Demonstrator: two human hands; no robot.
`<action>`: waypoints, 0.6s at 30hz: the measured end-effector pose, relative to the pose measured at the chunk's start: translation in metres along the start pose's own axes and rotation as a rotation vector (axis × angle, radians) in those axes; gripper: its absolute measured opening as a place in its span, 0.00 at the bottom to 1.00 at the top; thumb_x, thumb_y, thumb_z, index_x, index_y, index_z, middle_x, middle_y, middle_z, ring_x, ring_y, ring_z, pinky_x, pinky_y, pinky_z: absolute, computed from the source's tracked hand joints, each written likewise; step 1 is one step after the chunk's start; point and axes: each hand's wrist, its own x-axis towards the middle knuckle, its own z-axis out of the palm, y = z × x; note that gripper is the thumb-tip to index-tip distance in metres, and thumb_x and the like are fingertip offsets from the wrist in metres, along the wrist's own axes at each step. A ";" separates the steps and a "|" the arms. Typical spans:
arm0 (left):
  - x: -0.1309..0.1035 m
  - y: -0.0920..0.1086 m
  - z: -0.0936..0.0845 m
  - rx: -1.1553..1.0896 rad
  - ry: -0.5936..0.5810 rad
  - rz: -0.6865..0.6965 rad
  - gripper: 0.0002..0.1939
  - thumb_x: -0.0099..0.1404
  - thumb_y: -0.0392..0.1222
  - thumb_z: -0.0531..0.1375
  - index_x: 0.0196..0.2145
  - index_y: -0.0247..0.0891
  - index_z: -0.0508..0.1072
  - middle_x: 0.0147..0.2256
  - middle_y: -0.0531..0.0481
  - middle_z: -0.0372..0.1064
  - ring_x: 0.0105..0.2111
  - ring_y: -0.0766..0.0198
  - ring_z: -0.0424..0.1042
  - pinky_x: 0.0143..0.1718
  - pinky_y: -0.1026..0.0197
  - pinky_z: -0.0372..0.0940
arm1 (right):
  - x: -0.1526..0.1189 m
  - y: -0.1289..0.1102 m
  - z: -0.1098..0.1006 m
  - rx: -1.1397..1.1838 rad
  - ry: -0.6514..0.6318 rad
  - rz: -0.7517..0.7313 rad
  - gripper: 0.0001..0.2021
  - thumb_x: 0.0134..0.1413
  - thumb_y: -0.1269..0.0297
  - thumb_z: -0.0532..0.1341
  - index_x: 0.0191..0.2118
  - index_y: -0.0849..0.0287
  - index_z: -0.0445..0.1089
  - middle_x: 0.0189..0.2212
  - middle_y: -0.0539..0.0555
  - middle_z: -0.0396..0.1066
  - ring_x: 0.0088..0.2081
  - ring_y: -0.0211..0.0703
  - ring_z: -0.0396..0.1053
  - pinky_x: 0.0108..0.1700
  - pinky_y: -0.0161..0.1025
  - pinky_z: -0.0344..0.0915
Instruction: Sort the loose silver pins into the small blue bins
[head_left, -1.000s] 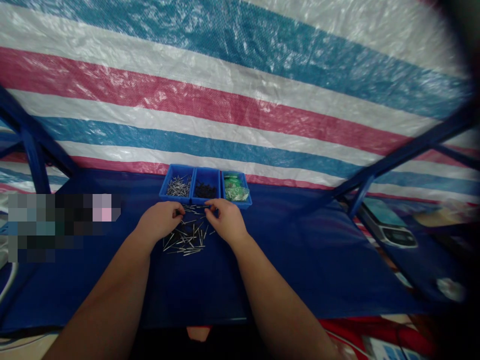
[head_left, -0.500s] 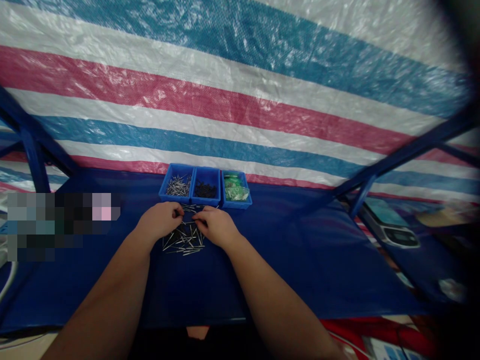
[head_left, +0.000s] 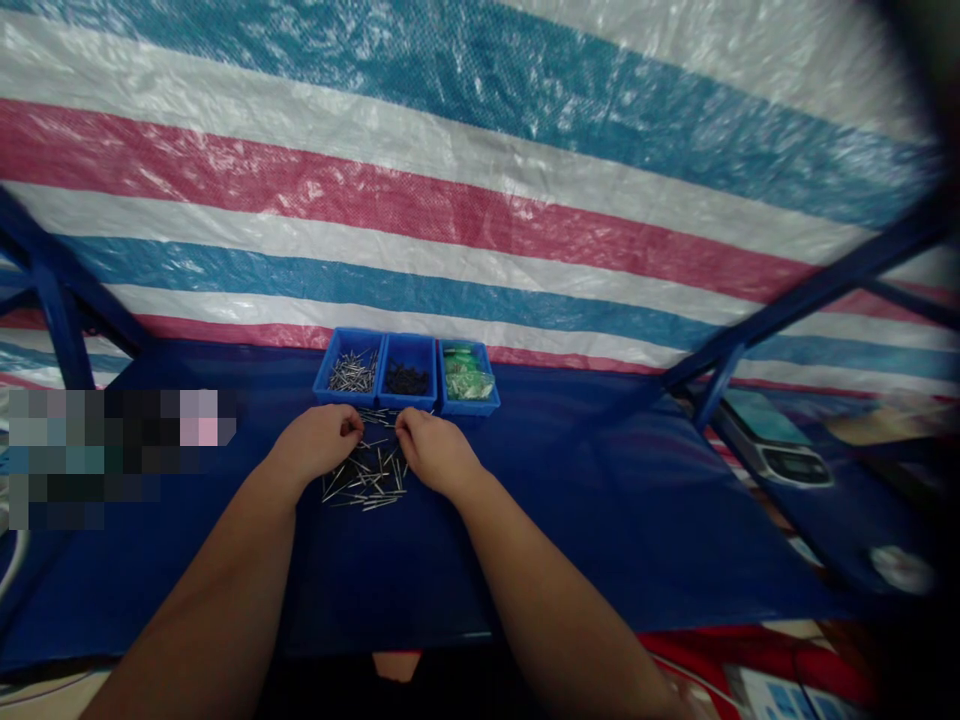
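Observation:
Thin silver metal pins (head_left: 369,489), shaped like pop rivets, lie in a loose heap with small black pieces among them. My left hand (head_left: 319,437) is at the heap's upper left, its fingers curled into a pinch. Opposite it, my right hand (head_left: 433,447) also has its fingertips pressed together; what either hand holds is too small to make out. Just beyond the hands, a few pins lie in a row in front of three blue bins. The left bin (head_left: 324,385) holds silver pins, the middle bin (head_left: 407,398) black pieces, the right bin (head_left: 470,408) green-and-clear plastic packets.
A blue tabletop (head_left: 570,500) lies under everything. Blue metal frame bars (head_left: 810,295) slant up at both sides. Behind hangs a striped plastic sheet (head_left: 450,190). A digital scale (head_left: 791,465) stands at the right; the left side is partly pixelated.
My right hand's fingertips have drawn back slightly to the right, widening the gap between the hands. My left hand has hardly moved, and the view has shifted a little.

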 end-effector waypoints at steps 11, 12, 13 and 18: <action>0.001 -0.001 -0.001 -0.116 0.007 0.031 0.11 0.60 0.43 0.58 0.36 0.41 0.80 0.36 0.47 0.80 0.35 0.57 0.77 0.36 0.60 0.65 | 0.000 0.009 -0.004 0.428 0.627 -0.075 0.06 0.62 0.65 0.60 0.41 0.55 0.74 0.34 0.53 0.74 0.33 0.41 0.71 0.38 0.39 0.71; 0.001 -0.001 -0.001 -0.130 0.007 0.032 0.12 0.59 0.42 0.58 0.36 0.41 0.80 0.36 0.47 0.80 0.35 0.57 0.77 0.35 0.60 0.65 | 0.002 0.010 -0.003 0.429 0.634 -0.068 0.07 0.62 0.65 0.61 0.44 0.55 0.75 0.38 0.54 0.75 0.34 0.41 0.72 0.39 0.40 0.72; 0.001 -0.001 -0.001 -0.149 0.009 0.033 0.12 0.59 0.42 0.58 0.36 0.41 0.81 0.36 0.47 0.80 0.35 0.57 0.77 0.35 0.60 0.66 | 0.004 0.009 -0.002 0.427 0.620 -0.061 0.10 0.62 0.64 0.62 0.48 0.55 0.75 0.42 0.56 0.75 0.35 0.41 0.72 0.40 0.40 0.72; 0.002 -0.002 0.000 -0.344 -0.003 0.034 0.13 0.60 0.43 0.58 0.39 0.40 0.81 0.36 0.47 0.80 0.28 0.60 0.76 0.31 0.61 0.68 | 0.006 0.007 -0.002 0.375 0.521 -0.052 0.17 0.61 0.67 0.62 0.55 0.52 0.73 0.50 0.58 0.70 0.45 0.45 0.71 0.49 0.45 0.72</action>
